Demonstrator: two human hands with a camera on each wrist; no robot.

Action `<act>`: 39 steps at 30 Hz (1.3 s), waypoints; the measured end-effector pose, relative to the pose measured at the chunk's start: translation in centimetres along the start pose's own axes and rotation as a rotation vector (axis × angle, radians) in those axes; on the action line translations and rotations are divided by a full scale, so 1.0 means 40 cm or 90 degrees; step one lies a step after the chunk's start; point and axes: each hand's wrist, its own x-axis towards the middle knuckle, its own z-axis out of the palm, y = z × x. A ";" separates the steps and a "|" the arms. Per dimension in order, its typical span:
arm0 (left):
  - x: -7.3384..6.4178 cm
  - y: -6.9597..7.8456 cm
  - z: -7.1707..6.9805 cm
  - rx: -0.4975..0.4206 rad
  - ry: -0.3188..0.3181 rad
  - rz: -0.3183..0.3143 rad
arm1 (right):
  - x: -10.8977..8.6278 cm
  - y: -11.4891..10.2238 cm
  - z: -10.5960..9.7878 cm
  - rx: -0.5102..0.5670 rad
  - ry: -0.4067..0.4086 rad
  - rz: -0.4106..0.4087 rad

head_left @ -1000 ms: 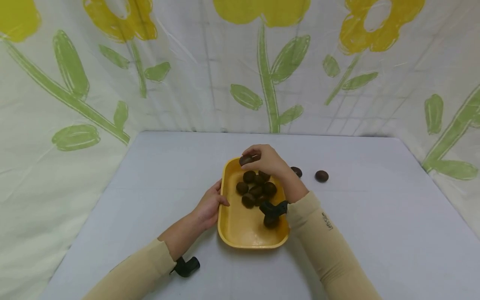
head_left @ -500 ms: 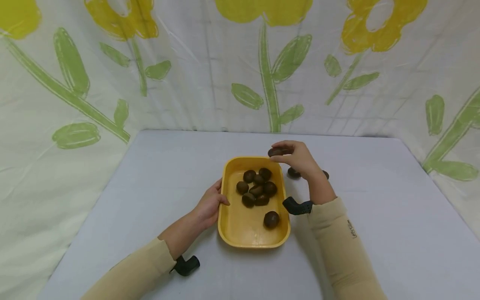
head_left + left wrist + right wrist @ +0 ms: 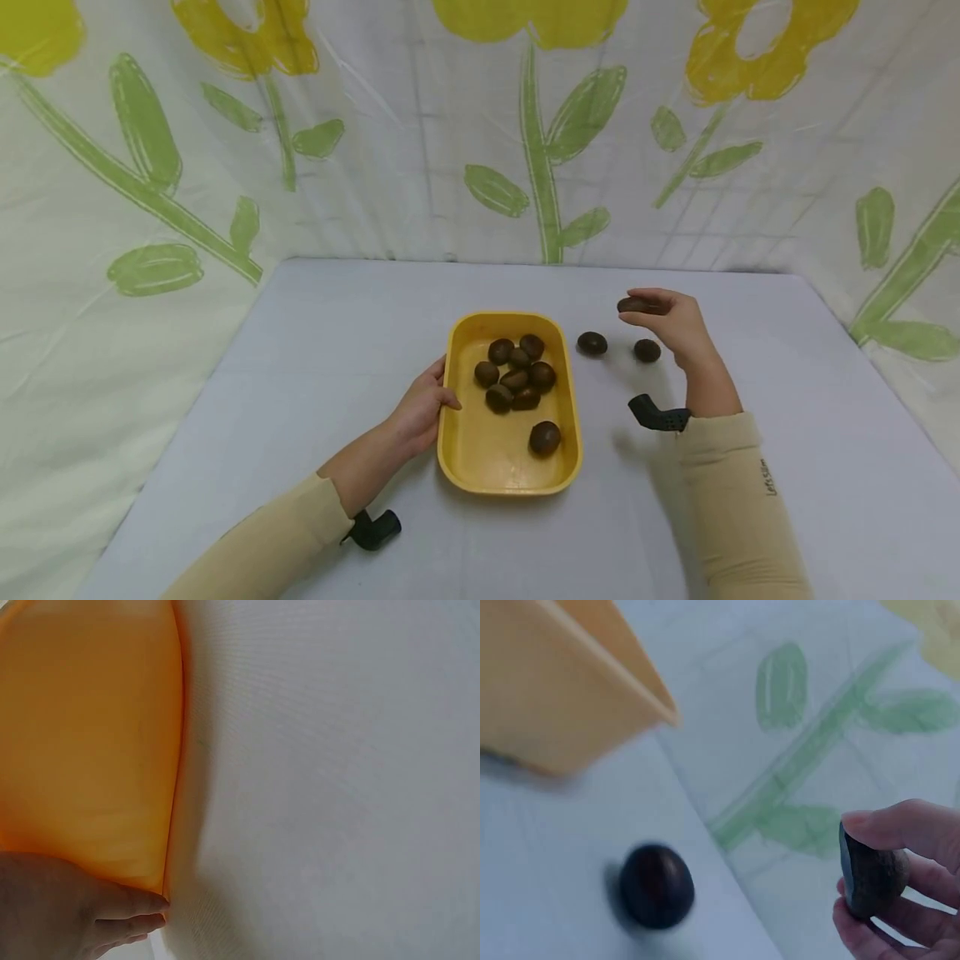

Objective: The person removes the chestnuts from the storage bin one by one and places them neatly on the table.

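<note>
My left hand (image 3: 422, 410) grips the left rim of a yellow plastic tray (image 3: 472, 467), its thumb over the edge. The left wrist view shows that hand (image 3: 67, 907) against the tray's outer wall (image 3: 90, 750). Several dark brown chestnuts (image 3: 542, 377) lie clustered in the tray, and a single chestnut (image 3: 544, 438) sits apart near the front right corner. To the right, above the table, my right hand (image 3: 678, 325) pinches a chestnut (image 3: 874, 874) between thumb and fingers. Two more chestnuts lie on the table: one (image 3: 592, 343) beside the tray, another (image 3: 647, 351) farther right.
A white cloth covers the table (image 3: 337, 333). Behind it hangs a pale curtain (image 3: 375, 192) printed with yellow flowers and green leaves. Small black devices (image 3: 658, 414) are strapped to both wrists.
My right hand has moved right, from over the tray's far end to past its right side, carrying the chestnut. My left hand and the tray stay about where they were.
</note>
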 end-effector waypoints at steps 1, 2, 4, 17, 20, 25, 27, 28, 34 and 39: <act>0.000 0.001 0.001 0.001 0.003 -0.002 | 0.000 0.008 -0.014 -0.001 0.009 0.000; 0.000 0.001 0.001 0.004 0.001 0.001 | -0.001 0.014 -0.027 -0.002 0.020 0.002; -0.001 0.001 0.001 0.004 0.005 0.000 | -0.003 0.027 -0.051 0.002 0.040 0.009; 0.001 -0.003 -0.002 -0.002 -0.015 0.010 | -0.022 0.126 -0.130 0.020 0.161 0.112; 0.002 -0.002 -0.001 -0.003 -0.011 0.008 | -0.026 0.158 -0.144 0.031 0.185 0.140; 0.002 -0.002 -0.003 -0.004 -0.008 0.006 | -0.035 0.199 -0.159 0.048 0.224 0.175; 0.002 -0.002 -0.003 -0.004 -0.010 0.007 | -0.040 0.211 -0.161 0.055 0.226 0.170; 0.002 -0.002 -0.003 -0.005 -0.007 0.006 | -0.042 0.216 -0.161 0.053 0.225 0.163; 0.001 -0.001 -0.002 -0.007 -0.009 0.008 | -0.044 0.247 -0.150 -0.069 0.184 0.134; 0.000 -0.001 -0.002 -0.008 -0.011 0.005 | -0.045 0.256 -0.136 -0.191 0.164 0.101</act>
